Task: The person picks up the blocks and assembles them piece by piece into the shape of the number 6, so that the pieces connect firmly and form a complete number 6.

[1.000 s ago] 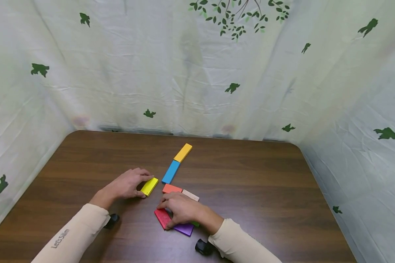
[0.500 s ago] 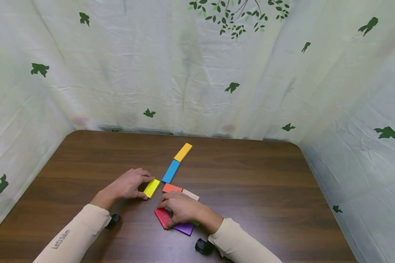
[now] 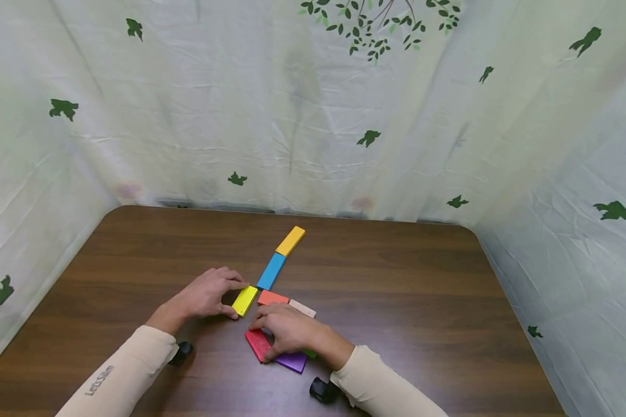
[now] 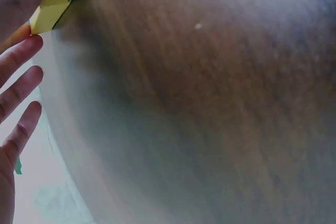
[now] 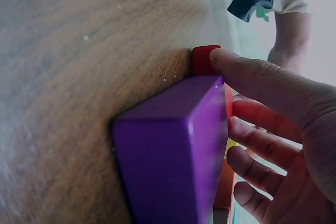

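Note:
My left hand (image 3: 203,294) pinches a yellow block (image 3: 246,301) between thumb and fingers; the block's end (image 4: 44,18) shows at the top left of the left wrist view. With thumb and fingertips, my right hand (image 3: 289,328) pinches a red block (image 3: 258,346) by its two ends. A purple block (image 5: 152,166) meets the red one near the thumb. Behind the right hand lie an orange-red block (image 3: 272,297) and a pale block (image 3: 302,308). The hand covers most of a green block (image 3: 309,353).
A blue block (image 3: 270,271) and an orange-yellow block (image 3: 290,241) form a slanting line toward the table's back edge. All lie flat on the brown wooden table (image 3: 407,289). A pale curtain (image 3: 214,116) with leaf and bird prints surrounds the table's back and sides.
The left hand has slid the yellow block a little to the right and toward the person, now close to the blue and orange-red blocks. The right hand stays on the red block.

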### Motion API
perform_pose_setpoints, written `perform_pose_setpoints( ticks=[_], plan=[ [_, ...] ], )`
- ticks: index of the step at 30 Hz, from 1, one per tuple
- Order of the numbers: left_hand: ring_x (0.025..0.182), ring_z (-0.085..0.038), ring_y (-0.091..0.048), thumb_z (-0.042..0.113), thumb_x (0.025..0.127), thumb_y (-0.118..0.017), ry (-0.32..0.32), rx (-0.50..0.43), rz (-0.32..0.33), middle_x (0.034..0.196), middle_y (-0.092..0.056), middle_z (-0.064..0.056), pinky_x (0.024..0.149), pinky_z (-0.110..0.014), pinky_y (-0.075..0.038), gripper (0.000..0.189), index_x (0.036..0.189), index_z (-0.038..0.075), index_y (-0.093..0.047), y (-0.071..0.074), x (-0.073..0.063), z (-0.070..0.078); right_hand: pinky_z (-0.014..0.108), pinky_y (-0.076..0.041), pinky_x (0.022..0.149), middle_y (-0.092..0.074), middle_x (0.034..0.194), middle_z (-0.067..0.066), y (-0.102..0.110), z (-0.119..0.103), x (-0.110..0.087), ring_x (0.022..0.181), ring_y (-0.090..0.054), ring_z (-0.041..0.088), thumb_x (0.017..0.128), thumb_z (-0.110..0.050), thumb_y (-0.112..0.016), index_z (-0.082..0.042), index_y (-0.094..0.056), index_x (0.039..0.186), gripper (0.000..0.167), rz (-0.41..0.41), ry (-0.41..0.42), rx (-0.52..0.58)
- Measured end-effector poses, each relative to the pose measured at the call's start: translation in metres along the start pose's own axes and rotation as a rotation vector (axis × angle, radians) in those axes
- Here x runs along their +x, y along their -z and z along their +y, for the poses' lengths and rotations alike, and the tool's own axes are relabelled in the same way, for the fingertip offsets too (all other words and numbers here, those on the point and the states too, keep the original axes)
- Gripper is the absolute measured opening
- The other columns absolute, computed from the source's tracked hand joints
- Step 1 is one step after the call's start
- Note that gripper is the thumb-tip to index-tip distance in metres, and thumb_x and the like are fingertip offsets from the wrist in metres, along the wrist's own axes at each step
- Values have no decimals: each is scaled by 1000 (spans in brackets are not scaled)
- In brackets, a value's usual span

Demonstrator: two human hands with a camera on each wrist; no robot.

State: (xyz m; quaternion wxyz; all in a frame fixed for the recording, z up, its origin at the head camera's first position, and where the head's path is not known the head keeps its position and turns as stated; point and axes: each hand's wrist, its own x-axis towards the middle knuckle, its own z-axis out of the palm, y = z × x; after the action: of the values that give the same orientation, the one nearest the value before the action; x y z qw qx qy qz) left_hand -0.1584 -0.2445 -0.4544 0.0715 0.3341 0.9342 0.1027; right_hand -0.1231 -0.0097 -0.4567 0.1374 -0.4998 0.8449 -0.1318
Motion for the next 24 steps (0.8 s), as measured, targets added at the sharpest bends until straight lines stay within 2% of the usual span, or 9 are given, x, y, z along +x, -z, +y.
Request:
perform_pose_setpoints(
  ticks=[13,24],
  plan=[
    [98,-23,-55,44,69,-84,-42,-14,38,111,-65,-5,86,-46,-45,64,116,3,-70,-3,2,2,15,-38,94,-60,113,-8,0,0,-1,101,-53,2,74,-41,-83,-16,-69,119,54,15,16,-26],
    [97,-22,-55,48,69,-83,-60,-5,59,108,-66,-5,84,-43,-45,65,114,4,-71,-4,6,5,15,-38,94,-60,116,-8,0,1,-2,105,-54,2,73,-42,-83,-16,-69,118,54,34,31,-34]
  ],
)
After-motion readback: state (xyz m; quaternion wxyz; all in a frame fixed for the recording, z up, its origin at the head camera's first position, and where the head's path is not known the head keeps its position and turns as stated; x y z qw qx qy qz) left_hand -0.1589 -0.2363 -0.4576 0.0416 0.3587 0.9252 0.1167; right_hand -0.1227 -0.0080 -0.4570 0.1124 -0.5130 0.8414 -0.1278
